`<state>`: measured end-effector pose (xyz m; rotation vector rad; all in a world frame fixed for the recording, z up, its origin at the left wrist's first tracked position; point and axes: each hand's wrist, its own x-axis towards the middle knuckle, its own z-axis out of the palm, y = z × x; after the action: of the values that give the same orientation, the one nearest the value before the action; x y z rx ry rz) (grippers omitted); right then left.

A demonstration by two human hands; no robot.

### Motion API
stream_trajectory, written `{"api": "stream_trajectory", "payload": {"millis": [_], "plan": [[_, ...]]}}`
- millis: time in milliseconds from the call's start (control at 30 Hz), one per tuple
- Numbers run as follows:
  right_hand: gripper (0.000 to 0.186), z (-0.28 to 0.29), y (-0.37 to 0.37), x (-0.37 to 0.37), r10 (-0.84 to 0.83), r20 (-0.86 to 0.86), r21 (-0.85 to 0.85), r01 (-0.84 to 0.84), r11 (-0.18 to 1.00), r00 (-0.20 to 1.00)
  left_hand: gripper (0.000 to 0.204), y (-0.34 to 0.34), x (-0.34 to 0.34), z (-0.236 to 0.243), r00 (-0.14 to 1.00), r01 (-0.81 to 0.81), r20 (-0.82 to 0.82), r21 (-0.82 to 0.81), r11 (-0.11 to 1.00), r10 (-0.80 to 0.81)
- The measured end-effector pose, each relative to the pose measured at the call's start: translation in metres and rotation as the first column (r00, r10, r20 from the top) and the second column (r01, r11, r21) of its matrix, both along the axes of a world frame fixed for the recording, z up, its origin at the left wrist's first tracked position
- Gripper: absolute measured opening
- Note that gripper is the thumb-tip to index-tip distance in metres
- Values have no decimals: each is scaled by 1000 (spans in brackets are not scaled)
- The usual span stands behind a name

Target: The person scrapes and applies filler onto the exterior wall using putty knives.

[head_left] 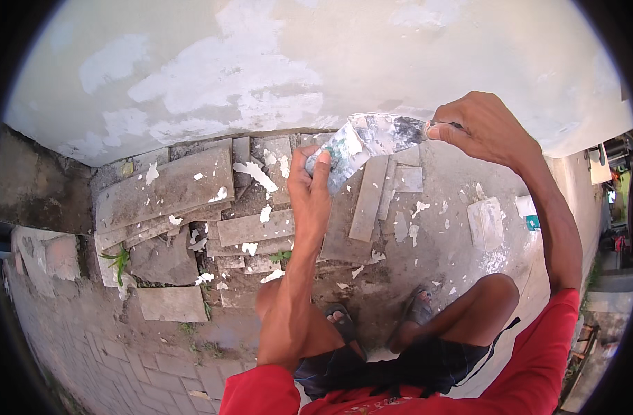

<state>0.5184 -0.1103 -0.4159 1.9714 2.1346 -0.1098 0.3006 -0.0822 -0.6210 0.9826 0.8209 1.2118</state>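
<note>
My left hand is closed on a flat, putty-smeared piece with white and greenish patches, thumb on top. Between thumb and fingers of my right hand is the handle end of a putty knife. Its wide blade, streaked white and dark grey, points left and meets or overlaps the edge of the flat piece. Both are held in front of the foot of a wall, which carries irregular white putty patches. Whether the blade presses on the piece cannot be made out.
Stacked flat slabs lie along the wall base, strewn with white flakes. At right on the concrete stand a whitish, putty-spattered container and a white and green tub. Paving bricks cover the lower left. My sandalled feet are below.
</note>
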Motion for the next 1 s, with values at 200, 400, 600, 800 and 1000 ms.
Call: {"api": "stream_trajectory", "payload": {"millis": [200, 400, 600, 800, 1000], "plan": [[44, -28, 22, -20, 66, 197, 92, -85, 992, 978, 19, 3, -29, -2, 981, -1, -195, 67, 998, 14], [35, -108, 49, -22, -62, -314, 139, 110, 984, 947, 19, -3, -56, 11, 962, -172, -204, 64, 983, 182], [31, -256, 87, -89, 104, -696, 103, -44, 994, 710, 15, -19, -46, 37, 985, -158, -65, 52, 986, 162], [26, -297, 135, -171, 79, -602, 225, 74, 972, 794, 18, -19, -37, 42, 974, -228, 4, 93, 969, 228], [27, -299, 155, -189, -54, -620, 106, 152, 983, 782, 21, -17, -40, 40, 962, -272, 31, 78, 959, 270]]}}
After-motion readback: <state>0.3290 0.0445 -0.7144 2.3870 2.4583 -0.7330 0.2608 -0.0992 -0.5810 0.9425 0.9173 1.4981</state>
